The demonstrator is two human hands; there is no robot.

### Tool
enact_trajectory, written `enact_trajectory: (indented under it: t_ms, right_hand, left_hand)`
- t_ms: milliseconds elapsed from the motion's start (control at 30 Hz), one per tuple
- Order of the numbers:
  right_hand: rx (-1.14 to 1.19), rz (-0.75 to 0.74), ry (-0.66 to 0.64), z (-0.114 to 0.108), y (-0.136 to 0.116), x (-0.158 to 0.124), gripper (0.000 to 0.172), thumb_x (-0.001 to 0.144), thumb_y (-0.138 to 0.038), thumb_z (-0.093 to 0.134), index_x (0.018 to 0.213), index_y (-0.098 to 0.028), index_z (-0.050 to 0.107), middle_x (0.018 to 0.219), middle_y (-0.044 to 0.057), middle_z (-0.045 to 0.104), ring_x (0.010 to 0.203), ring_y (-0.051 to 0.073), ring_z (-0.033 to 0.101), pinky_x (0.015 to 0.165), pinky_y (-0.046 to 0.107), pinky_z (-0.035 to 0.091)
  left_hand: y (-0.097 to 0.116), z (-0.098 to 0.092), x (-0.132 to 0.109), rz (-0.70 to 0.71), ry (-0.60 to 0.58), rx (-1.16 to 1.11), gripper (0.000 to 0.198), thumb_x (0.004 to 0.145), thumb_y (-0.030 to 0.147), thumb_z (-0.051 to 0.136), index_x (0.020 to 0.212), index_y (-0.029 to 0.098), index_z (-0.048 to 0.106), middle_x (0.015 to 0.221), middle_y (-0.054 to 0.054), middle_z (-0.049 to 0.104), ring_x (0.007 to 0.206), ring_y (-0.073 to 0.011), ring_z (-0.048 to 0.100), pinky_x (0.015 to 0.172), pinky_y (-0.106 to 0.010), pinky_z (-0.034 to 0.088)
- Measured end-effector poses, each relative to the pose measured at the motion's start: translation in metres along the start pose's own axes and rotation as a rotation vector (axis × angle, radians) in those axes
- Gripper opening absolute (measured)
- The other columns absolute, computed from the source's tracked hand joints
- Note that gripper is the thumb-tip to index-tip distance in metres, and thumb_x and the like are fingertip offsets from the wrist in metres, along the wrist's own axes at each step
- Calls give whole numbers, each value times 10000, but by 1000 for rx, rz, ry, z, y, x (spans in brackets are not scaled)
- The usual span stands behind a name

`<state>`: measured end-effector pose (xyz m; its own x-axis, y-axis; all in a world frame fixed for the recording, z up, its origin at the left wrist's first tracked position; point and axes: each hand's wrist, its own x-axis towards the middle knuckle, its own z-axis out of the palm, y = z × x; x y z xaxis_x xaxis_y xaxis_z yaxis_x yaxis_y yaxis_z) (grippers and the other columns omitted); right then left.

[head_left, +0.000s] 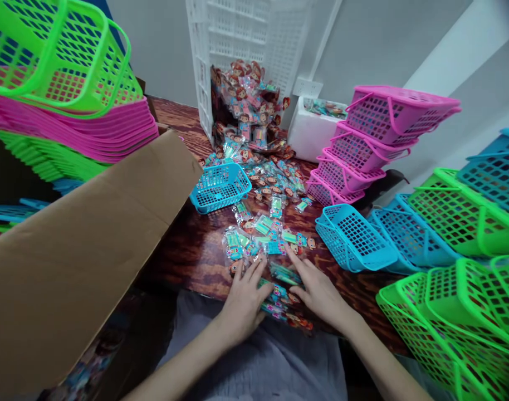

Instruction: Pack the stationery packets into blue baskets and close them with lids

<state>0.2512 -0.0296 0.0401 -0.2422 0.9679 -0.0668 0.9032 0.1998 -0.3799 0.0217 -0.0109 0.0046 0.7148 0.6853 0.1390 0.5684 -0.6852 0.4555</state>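
Small clear packets (238, 243) with doll-head shapes and turquoise and green contents lie in a loose cluster on the dark wood-grain table (187, 250). My left hand (246, 298) rests at the near side of this cluster, its fingers spread and the fingertips touching packets. Across from it, my right hand (321, 289) has its index finger stretched out onto a packet, with the thumb apart. Between the two hands, at the table's near edge, are several more packets (282, 298), partly smeared by motion. Neither hand is closed around a packet.
Behind the cluster stands a blue basket (221, 189) near a big packet heap (254, 111) spilling from a white crate (202, 72). A cardboard box (112, 223) with stacked baskets flanks the left. Pink (363, 147), blue (355, 239) and green baskets (446, 312) line the right.
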Motion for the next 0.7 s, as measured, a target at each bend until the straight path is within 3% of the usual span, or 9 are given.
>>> enact_trajectory:
  t_ms: [67, 167, 300, 367, 567, 700]
  right_hand:
    - [33, 68, -32, -3, 3, -5, 986, 823, -121, 590, 1567, -338, -19, 1292, 83, 591, 1157, 265, 568, 973, 422, 468]
    - [-39, 134, -59, -2, 10, -13, 920, 811, -131, 604, 1573, -294, 115, 1338, 112, 590, 1227, 308, 549, 1037, 491, 427]
    - [-49, 153, -51, 6, 19, -18, 683, 822, -104, 557, 1481, -211, 410, 1408, 123, 552, 1269, 292, 531, 1077, 459, 410]
    - [3, 119, -39, 9, 20, -15, 617, 827, -93, 545, 1431, -199, 476, 1378, 112, 578, 1252, 265, 542, 1069, 423, 424]
    - [165, 37, -79, 2, 18, -4, 562, 832, -114, 581, 1379, -226, 521, 1353, 79, 595, 1248, 219, 546, 1082, 373, 412]
    - [53, 69, -79, -1, 25, -12, 582, 845, -177, 615, 1412, -225, 488, 1351, 109, 578, 1229, 258, 556, 1057, 413, 432]
  left_hand:
    - [-1, -1, 1, 6, -10, -5, 529, 688, 135, 779, 1166, 242, 580, 1625, -174, 116, 1491, -348, 147, 1174, -628, 23]
    - [-3, -3, 3, -14, 6, -12, 554, 660, 128, 801, 1160, 247, 595, 1636, -165, 55, 1501, -365, 63, 1170, -628, 43]
    - [-5, -6, 7, 26, -37, -12, 538, 696, 182, 795, 1189, 247, 588, 1616, -181, 166, 1478, -341, 210, 1171, -631, 11]
    - [-6, -7, 10, 53, -55, -6, 522, 720, 204, 783, 1199, 246, 583, 1601, -183, 224, 1462, -324, 265, 1173, -628, 0]
    - [-9, -8, 12, 91, -102, -15, 524, 734, 202, 775, 1218, 250, 580, 1582, -152, 297, 1406, -298, 382, 1197, -560, 112]
    - [-9, -9, 11, 80, -101, -32, 515, 739, 176, 761, 1213, 262, 580, 1607, -128, 241, 1422, -310, 348, 1183, -564, 155]
